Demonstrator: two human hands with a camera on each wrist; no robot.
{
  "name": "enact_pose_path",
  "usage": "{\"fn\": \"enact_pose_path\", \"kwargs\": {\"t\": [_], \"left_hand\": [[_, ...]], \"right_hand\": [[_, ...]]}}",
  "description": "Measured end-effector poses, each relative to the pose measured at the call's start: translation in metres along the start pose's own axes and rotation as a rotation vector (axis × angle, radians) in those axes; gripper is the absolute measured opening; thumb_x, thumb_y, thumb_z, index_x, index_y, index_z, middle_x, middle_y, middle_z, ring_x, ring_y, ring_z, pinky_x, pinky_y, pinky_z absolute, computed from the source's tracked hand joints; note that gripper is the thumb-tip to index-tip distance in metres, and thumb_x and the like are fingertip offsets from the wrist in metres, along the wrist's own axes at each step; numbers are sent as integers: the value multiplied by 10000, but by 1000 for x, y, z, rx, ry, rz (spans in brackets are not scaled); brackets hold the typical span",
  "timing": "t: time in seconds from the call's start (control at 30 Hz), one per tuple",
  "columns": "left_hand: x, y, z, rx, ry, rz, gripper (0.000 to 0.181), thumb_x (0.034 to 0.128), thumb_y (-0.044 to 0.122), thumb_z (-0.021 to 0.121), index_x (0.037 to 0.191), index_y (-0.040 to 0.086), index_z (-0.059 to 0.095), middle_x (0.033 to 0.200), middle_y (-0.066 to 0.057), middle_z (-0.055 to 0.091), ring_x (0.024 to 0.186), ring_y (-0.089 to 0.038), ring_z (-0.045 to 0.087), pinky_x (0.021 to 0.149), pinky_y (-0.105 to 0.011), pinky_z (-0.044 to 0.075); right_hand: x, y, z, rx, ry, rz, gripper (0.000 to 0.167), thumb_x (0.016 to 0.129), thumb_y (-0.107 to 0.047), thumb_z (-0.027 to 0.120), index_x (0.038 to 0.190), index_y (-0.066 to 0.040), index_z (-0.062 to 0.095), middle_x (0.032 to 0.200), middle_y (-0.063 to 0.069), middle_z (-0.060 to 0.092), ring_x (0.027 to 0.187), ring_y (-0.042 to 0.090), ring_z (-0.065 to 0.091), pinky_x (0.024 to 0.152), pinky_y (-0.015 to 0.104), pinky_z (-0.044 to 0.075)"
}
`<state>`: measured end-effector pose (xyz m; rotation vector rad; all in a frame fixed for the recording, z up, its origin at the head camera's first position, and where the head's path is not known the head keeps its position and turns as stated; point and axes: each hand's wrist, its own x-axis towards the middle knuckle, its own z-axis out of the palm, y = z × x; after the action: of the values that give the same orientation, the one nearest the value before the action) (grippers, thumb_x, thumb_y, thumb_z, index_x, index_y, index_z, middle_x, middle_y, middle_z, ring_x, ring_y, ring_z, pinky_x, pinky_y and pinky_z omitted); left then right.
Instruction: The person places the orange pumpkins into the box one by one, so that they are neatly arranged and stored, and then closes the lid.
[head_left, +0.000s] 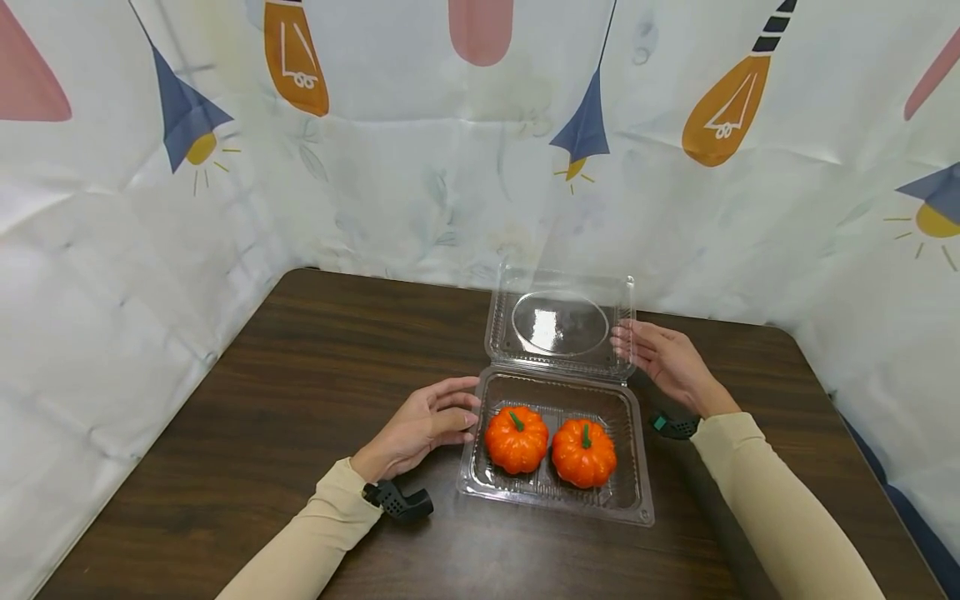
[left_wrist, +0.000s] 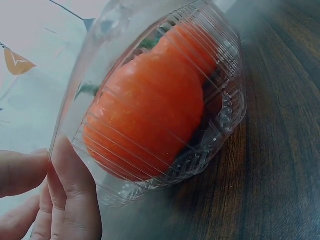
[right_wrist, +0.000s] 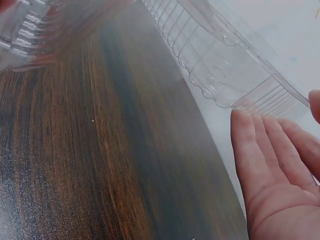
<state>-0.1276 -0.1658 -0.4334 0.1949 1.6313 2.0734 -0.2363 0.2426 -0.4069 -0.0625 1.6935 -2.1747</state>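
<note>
A clear plastic clamshell box stands unfolded on the table, its base (head_left: 555,497) nearer me and its hinged lid (head_left: 558,329) tilted up behind. Two small orange pumpkins (head_left: 516,440) with green stems lie side by side in the base. My left hand (head_left: 418,427) pinches the base's left rim between thumb (left_wrist: 22,172) and forefinger, as the left wrist view shows. At the lid's right side, my right hand (head_left: 666,360) touches the outside of the lid with straight fingers (right_wrist: 245,135). Its thumb is mostly cut off in the right wrist view.
The dark wood-grain table (head_left: 247,442) extends around the box. Behind and beside it hangs a white patterned curtain (head_left: 420,192), close to the raised lid. Each wrist wears a black strapped device (head_left: 405,502).
</note>
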Motion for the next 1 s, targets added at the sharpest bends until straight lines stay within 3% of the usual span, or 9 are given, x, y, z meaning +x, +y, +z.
{"fn": "enact_pose_path", "kwargs": {"t": [0.2, 0.53, 1.0], "left_hand": [[0, 0, 0, 6, 5, 16, 656, 980, 43, 651, 1571, 19, 366, 1221, -39, 573, 962, -109, 653, 835, -252, 632], [1, -1, 0, 2, 28, 30, 640, 983, 42, 648, 1563, 25, 379, 1208, -24, 585, 954, -103, 657, 838, -254, 626], [2, -2, 1, 6, 44, 28, 641, 986, 56, 660, 1563, 36, 382, 1240, -42, 579, 952, -105, 659, 848, -256, 628]], "right_hand": [[0, -3, 1, 34, -26, -29, 341, 1086, -193, 529, 1365, -8, 591, 1192, 14, 775, 1078, 140, 762, 959, 261, 607], [-1, -11, 4, 31, -86, -86, 599, 1100, -158, 483, 1577, 123, 253, 1291, 29, 742, 1174, 143, 730, 1024, 278, 578], [-4, -20, 8, -15, -107, -105, 669, 1101, -200, 485, 1593, 131, 174, 1289, -30, 740, 1216, 117, 707, 1031, 253, 569]]}}
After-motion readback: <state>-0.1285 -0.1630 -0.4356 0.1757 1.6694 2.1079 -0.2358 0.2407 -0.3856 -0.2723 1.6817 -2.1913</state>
